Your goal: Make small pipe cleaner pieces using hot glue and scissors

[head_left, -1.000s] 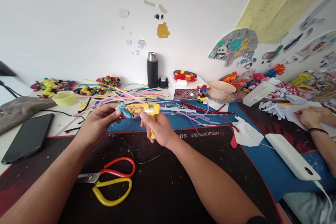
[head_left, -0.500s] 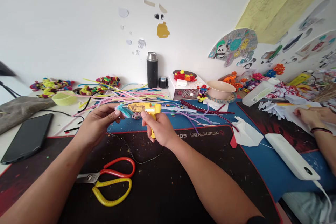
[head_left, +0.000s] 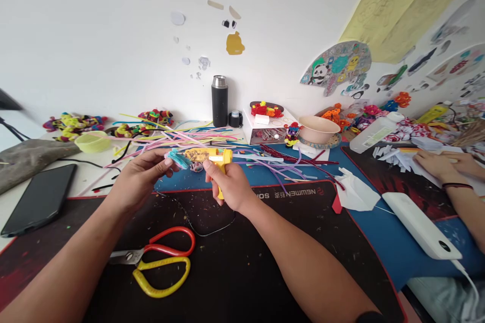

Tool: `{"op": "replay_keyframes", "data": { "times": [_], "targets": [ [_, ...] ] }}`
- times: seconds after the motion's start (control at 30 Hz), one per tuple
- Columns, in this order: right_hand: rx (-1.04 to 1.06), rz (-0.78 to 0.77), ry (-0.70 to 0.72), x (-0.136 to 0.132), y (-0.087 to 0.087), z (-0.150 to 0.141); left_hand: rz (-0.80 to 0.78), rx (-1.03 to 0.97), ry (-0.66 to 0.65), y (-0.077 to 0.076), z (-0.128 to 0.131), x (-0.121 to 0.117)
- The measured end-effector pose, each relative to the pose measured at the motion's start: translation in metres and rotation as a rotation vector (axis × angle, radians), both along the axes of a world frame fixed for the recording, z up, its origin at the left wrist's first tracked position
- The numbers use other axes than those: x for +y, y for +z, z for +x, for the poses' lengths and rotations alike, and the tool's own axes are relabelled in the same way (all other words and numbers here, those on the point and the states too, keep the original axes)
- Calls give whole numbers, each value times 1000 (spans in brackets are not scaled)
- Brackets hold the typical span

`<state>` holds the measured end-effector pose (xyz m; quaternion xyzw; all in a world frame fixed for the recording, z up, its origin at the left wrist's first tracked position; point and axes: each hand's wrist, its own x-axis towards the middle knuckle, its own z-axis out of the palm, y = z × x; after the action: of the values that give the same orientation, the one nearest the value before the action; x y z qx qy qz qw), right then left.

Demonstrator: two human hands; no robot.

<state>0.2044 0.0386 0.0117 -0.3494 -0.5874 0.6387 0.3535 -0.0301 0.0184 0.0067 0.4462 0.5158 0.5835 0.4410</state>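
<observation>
My right hand [head_left: 229,185] is wrapped round the grip of a yellow glue gun [head_left: 212,157], whose barrel points left. Its nozzle meets a small teal fuzzy pipe-cleaner piece [head_left: 177,158] pinched between the fingers of my left hand [head_left: 139,178]. Both hands hover above the far edge of a black desk mat [head_left: 235,257]. The gun's thin black cord [head_left: 206,229] loops over the mat below my hands.
Red-and-yellow scissors [head_left: 161,257] lie on the mat near me. Loose coloured pipe cleaners [head_left: 197,139] spread behind my hands, with a black flask [head_left: 220,101] and a bowl [head_left: 319,129] further back. A phone [head_left: 38,199] lies left. Another person's hands [head_left: 443,165] work on paper at right, beside a white power bank [head_left: 420,224].
My hands and the glue gun have stayed almost still. The other person's hands at right have shifted slightly left over the paper.
</observation>
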Motion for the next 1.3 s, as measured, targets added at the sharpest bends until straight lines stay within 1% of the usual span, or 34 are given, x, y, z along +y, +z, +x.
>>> {"op": "replay_keyframes", "data": {
  "times": [0.17, 0.43, 0.77, 0.93, 1.07, 1.3],
  "targets": [
    [-5, -12, -9, -1, 2, -1, 5, -17, 18, 2, 2, 1],
    [-11, 15, 16, -1, -3, 0, 16, -38, 16, 3, 1, 1],
    [-38, -31, -17, -1, 5, 0, 28, -51, 37, 4, 3, 0],
    [-55, 5, 18, -1, 2, 0, 31, -46, 50, 5, 3, 1],
    [-36, 5, 17, -1, -1, 0, 33, -40, 51, 5, 2, 1],
    [-52, 9, 20, -2, 2, 1, 28, 13, 29, 3, 1, 0]
  ]
}}
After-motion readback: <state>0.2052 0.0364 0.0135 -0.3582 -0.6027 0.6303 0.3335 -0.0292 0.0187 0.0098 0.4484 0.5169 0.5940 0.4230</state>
